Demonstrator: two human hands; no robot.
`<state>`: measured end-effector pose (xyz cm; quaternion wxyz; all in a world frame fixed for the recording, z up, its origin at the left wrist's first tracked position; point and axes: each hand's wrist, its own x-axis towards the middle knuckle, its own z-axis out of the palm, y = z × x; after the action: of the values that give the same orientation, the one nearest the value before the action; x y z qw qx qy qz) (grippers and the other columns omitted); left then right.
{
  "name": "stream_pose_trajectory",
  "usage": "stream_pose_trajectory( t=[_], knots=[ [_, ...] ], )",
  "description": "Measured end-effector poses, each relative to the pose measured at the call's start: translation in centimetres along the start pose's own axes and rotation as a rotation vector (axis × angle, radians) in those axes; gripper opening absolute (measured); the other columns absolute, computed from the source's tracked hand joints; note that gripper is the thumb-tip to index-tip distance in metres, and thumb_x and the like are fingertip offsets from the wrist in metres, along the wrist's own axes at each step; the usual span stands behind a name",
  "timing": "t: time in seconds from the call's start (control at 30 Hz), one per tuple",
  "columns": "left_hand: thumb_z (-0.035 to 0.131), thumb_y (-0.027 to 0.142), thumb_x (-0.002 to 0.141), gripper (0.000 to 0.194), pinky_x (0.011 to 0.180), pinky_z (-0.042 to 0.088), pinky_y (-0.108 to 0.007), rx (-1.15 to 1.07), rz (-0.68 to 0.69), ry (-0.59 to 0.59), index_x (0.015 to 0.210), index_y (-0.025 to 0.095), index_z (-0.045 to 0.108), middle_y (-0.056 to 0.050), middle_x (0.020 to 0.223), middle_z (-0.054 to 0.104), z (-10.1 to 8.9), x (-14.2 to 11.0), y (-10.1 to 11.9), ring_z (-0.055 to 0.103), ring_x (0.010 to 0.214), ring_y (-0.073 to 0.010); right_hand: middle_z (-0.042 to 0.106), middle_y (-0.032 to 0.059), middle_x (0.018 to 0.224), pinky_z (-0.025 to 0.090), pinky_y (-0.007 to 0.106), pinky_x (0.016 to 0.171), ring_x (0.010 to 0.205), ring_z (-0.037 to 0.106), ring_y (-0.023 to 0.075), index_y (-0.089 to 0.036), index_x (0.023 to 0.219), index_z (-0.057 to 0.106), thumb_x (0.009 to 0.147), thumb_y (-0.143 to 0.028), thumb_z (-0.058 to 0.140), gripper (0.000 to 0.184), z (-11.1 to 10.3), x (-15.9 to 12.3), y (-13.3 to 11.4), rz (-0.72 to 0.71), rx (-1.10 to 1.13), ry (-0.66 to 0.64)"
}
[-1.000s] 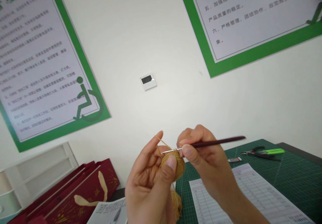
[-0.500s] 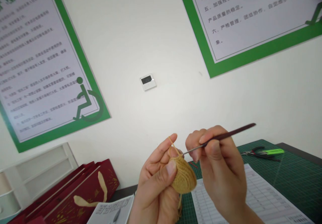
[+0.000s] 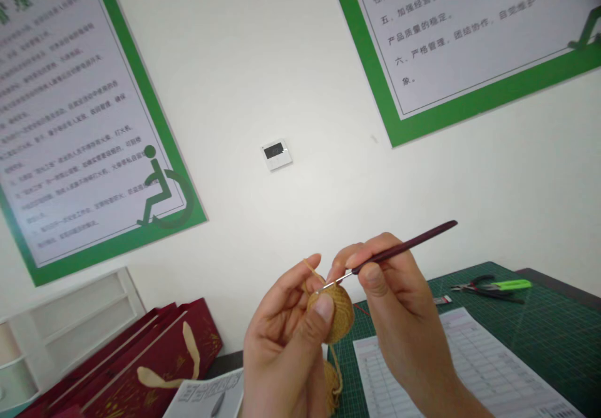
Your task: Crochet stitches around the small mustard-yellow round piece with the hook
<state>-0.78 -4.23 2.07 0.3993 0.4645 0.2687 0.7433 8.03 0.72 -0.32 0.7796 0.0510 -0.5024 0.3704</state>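
Between the thumb and fingers of my left hand (image 3: 286,336) is a small rounded piece of mustard-yellow crochet (image 3: 342,315). A strand of yarn (image 3: 313,270) runs up over my raised left index finger. My right hand (image 3: 404,305) grips a crochet hook (image 3: 408,244) like a pen, its dark handle pointing up to the right. The hook's metal shaft lies against the top edge of the crochet piece, close to my left thumb. Below, a yarn tail hangs beside another mustard-yellow mass (image 3: 331,387), partly hidden behind my left wrist.
On the green cutting mat (image 3: 530,324) lie a printed sheet (image 3: 474,361) and pliers (image 3: 488,286) beside a bright green-handled tool (image 3: 513,285). Dark red gift bags (image 3: 173,349) and a booklet (image 3: 206,396) are at left. Behind is a wall with posters and a thermostat (image 3: 277,154).
Both hands have shifted slightly left. The hook has moved left and now crosses the top of the crochet piece, which has turned. More of the yellow mass below shows.
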Motion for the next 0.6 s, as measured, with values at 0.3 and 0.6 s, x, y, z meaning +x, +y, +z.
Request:
stream_pose_trajectory(
  t=[0.3,0.6],
  knots=[
    [0.091,0.020,0.062,0.036,0.068,0.052,-0.018,0.026,0.020,0.015,0.097,0.020,0.083,-0.004,0.079,0.073,0.0,0.0,0.1,0.066,0.074,-0.0135,0.070,-0.0019,0.082,0.054,0.026,0.075,0.079,0.066,0.0113,-0.025,0.094,0.059,0.101,-0.036,0.055,0.014,-0.8,0.7,-0.4,-0.048,-0.030,0.005],
    [0.090,0.019,0.063,0.037,0.070,0.053,-0.019,0.017,0.016,0.024,0.098,0.018,0.083,-0.005,0.080,0.074,0.0,0.0,0.2,0.065,0.077,-0.0143,0.071,0.0038,0.087,0.056,0.038,0.075,0.083,0.070,0.0182,-0.020,0.100,0.062,0.098,-0.017,0.054,0.009,-1.9,0.8,-1.4,-0.397,-0.275,-0.151]
  ],
)
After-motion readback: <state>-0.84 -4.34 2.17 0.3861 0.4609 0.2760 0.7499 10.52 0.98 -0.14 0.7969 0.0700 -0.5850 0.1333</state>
